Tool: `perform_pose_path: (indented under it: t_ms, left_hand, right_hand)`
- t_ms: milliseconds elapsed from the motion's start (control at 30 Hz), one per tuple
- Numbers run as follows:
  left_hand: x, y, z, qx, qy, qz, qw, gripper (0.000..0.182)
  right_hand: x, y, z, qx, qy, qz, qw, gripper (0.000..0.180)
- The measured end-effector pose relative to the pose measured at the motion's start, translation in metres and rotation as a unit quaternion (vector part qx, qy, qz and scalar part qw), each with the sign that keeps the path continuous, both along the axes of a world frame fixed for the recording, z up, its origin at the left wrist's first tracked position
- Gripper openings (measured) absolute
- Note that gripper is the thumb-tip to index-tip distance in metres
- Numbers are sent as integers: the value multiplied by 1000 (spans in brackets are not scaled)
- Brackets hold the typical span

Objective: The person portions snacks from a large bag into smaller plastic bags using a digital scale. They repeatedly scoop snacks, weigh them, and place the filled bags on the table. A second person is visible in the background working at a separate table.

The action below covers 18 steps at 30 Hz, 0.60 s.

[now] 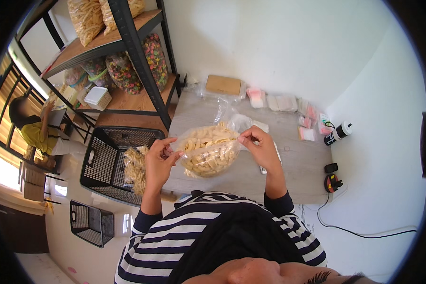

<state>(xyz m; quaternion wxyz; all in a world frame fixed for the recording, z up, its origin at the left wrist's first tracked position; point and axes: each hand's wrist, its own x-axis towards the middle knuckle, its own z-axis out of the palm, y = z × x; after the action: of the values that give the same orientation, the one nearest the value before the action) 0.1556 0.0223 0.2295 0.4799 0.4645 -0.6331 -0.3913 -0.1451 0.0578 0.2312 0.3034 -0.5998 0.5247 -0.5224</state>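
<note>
Both my hands hold a clear plastic bag by opposite sides of its rim, over the table. Pale yellow, curled snack pieces fill it. The thumb and fingers of my left hand pinch the left edge. At the right edge, my right hand grips the film between thumb and forefinger. Behind the bag lies more crumpled clear plastic on the table. A white flat device shows partly under my right wrist; the rest of it is hidden.
A black plastic crate with bagged snacks stands left of the grey table. Packs of small bags, a cardboard box and a bottle line the back. Beyond the shelf rack sits another person.
</note>
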Motion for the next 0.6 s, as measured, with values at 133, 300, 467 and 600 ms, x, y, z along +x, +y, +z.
perform_pose_path:
  t_ms: [133,300,467,600]
  left_hand:
    - [10,0,-11,-7,-76,-2,997,31]
    - [15,2,-19,192,28,-40,980,12]
    - [7,-1,-23,250,308,-5,918,10]
    - [4,-8,-20,269,428,-7,863,10]
  right_hand:
    - [-4,-6,7,-8,1,-67,998,10]
    - [-5,-6,10,-46,32,-73,996,9]
    - [-5,3,14,14,98,-22,995,10]
    - [-12,13,-2,41,191,-16,981,13]
